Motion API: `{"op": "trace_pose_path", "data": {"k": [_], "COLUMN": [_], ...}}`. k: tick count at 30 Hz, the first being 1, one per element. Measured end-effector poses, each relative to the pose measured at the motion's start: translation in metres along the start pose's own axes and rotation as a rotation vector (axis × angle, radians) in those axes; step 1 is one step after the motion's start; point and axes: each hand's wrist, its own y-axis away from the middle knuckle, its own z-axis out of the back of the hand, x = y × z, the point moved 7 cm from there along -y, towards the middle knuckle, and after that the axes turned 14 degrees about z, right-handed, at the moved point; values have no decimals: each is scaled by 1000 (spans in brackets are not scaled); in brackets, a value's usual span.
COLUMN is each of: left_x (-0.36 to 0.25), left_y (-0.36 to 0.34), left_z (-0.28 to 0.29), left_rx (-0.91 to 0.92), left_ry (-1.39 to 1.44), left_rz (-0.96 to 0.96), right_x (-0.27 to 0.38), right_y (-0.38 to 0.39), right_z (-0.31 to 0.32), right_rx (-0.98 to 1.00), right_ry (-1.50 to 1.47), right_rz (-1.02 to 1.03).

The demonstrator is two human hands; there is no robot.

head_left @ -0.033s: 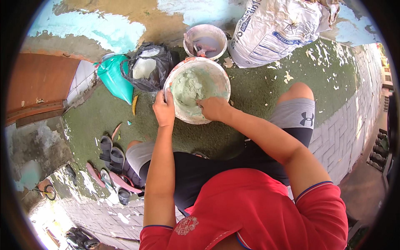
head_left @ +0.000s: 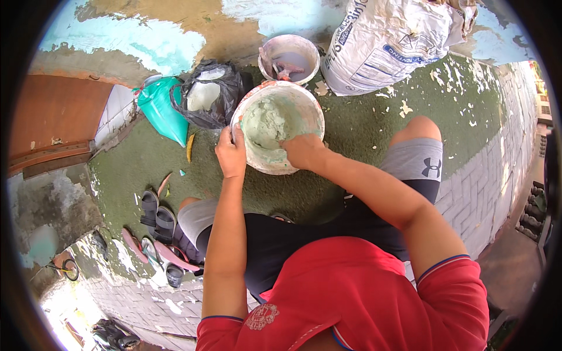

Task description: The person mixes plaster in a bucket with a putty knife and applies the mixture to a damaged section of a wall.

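A white bucket point(head_left: 310, 123) with orange smears round its rim holds pale green, lumpy paste point(head_left: 264, 117). My left hand point(head_left: 230, 151) is closed on the bucket's left rim, thumb over the edge. My right hand point(head_left: 305, 151) reaches over the near right side into the bucket, fingers closed on something mostly hidden at the paste. Behind the bucket stands a smaller tub point(head_left: 312, 58) with greyish liquid and pinkish pieces in it. To the left are a black plastic bag point(head_left: 228, 93) showing white material and a teal bag point(head_left: 161, 111).
A large white sack point(head_left: 380, 52) leans at the back right against the peeling wall point(head_left: 246, 17). Sandals point(head_left: 158, 216) lie at the left on the green, flaked ground point(head_left: 369, 105). An orange-brown door panel point(head_left: 58, 111) is at the left; grey pavers point(head_left: 468, 193) run along the right.
My right hand has shifted slightly to the right within the bucket. My left hand stays on the rim.
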Motion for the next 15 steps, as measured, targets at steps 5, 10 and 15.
{"op": "trace_pose_path", "data": {"k": [5,10,15], "left_x": [8,-6,3], "left_y": [-4,1,-3], "left_z": [-3,-2,-4], "left_rx": [60,33,46], "left_ry": [-42,-54,-16], "left_rz": [111,66,52], "right_x": [-7,-13,29], "right_y": [1,-29,-26], "right_z": [36,34,-1], "right_rx": [-80,-304,-160], "right_ry": [-3,-33,95], "right_rz": [-16,-21,121]}}
